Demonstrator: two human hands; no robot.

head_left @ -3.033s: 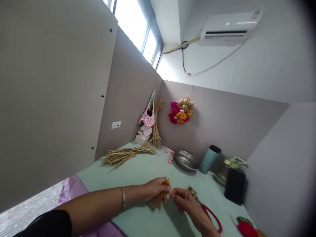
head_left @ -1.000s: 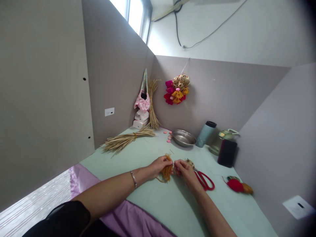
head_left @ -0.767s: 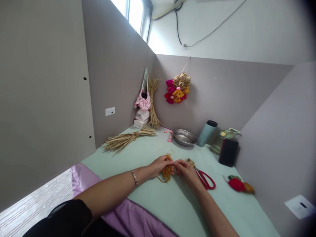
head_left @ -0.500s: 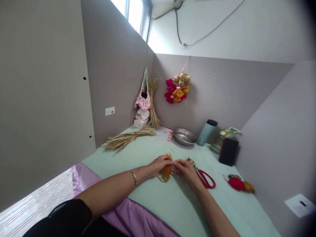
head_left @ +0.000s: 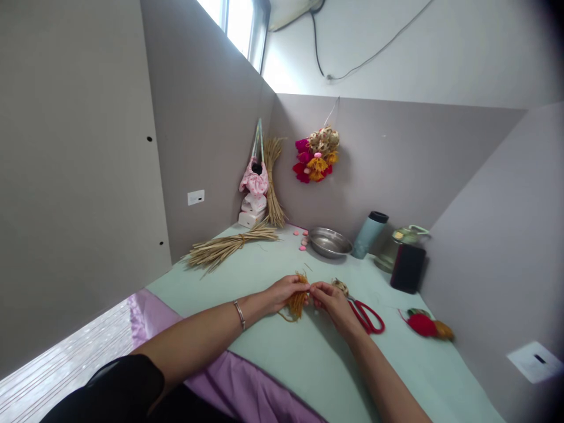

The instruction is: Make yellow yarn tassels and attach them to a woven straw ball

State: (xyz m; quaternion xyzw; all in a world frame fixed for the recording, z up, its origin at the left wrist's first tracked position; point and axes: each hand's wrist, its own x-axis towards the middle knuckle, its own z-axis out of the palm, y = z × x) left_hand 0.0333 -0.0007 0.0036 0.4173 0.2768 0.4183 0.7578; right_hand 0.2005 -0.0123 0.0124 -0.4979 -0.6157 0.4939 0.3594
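Note:
My left hand is closed around a bundle of mustard-yellow yarn, whose strands hang below the fingers, with one loose end trailing to the left. My right hand pinches at the bundle's right side, its fingertips close to those of my left hand; what they grip is too small to make out. Just beyond my right hand lies a small woven straw piece. Red-handled scissors rest to the right of it, their blades partly hidden.
A straw bundle lies at the back left. Behind my hands are a metal bowl, pink pieces, a tumbler, a green jug and a dark box. Red yarn lies at the right.
Both hands stay together at the yarn bundle. The fingers of my right hand have shifted slightly closer to my left hand's fingertips.

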